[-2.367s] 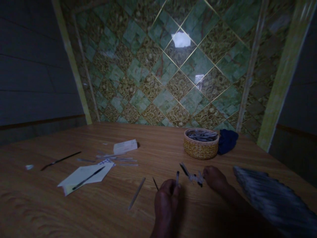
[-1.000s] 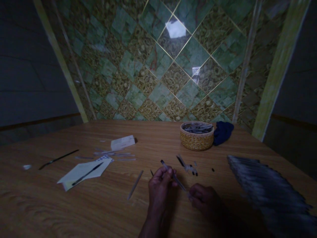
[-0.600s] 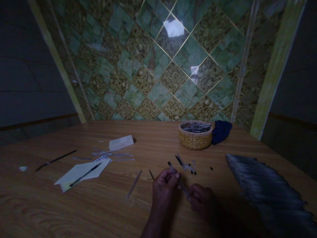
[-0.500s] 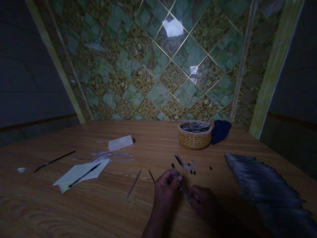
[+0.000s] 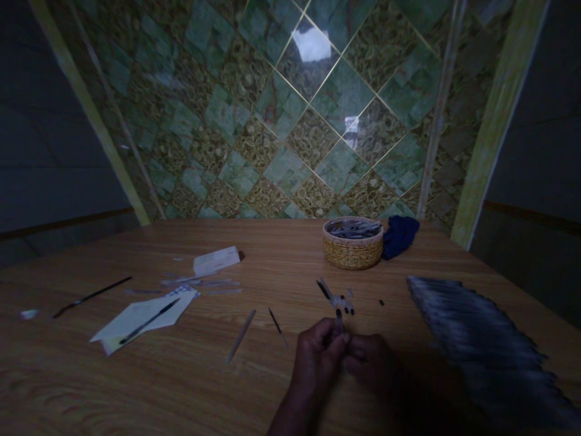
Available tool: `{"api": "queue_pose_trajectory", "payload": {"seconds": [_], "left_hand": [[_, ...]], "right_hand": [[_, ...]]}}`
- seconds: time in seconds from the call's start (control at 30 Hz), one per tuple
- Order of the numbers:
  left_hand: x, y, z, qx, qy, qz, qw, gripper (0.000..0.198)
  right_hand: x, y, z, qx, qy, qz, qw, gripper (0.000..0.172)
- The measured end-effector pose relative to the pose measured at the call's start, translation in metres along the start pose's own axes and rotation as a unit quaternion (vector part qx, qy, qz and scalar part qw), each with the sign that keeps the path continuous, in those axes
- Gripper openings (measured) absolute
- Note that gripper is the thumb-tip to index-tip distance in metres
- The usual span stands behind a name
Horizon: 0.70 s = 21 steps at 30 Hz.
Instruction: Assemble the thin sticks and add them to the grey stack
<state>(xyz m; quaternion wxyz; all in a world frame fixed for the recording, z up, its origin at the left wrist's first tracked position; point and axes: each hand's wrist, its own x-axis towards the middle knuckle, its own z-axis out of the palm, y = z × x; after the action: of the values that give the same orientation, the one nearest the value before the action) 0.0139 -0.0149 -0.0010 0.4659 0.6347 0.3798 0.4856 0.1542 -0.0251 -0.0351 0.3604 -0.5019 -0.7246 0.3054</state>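
My left hand (image 5: 318, 357) and my right hand (image 5: 370, 360) meet low in the middle of the wooden table (image 5: 272, 254), fingers pinched together. Both are closed on a thin clear pen (image 5: 339, 319) whose dark tip sticks up between them. Just beyond the hands lies a small heap of pen parts (image 5: 336, 297) with a tiny dark cap (image 5: 382, 302) to its right. A thin ink refill (image 5: 276, 324) and a clear pen barrel (image 5: 241, 336) lie on the table left of my left hand.
A woven basket (image 5: 353, 251) full of pens stands at the back, a dark blue cloth (image 5: 399, 235) beside it. At left lie white paper (image 5: 136, 315) with a black pen, a white box (image 5: 216, 260) and clear barrels (image 5: 200, 283). A blurred grey striped object (image 5: 472, 345) fills the right.
My right hand left the heap of parts and came to the pen in my left. The hands closed together, and the pen now shows only its tip. The view tilted slightly.
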Motion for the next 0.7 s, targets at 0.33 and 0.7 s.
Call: {"api": "queue_pose_trajectory", "payload": {"seconds": [0.33,0.7], "left_hand": [[0.0,-0.001,0.002,0.007,-0.012,-0.004,1.0,0.016],[-0.008,0.001,0.008,0.122,-0.003,0.038,0.992,0.019]], "right_hand": [[-0.003,0.005,0.004,-0.138,-0.008,-0.003,0.99,0.019],[-0.012,0.006,0.003,-0.062,-0.006,-0.013,0.998,0.022]]}}
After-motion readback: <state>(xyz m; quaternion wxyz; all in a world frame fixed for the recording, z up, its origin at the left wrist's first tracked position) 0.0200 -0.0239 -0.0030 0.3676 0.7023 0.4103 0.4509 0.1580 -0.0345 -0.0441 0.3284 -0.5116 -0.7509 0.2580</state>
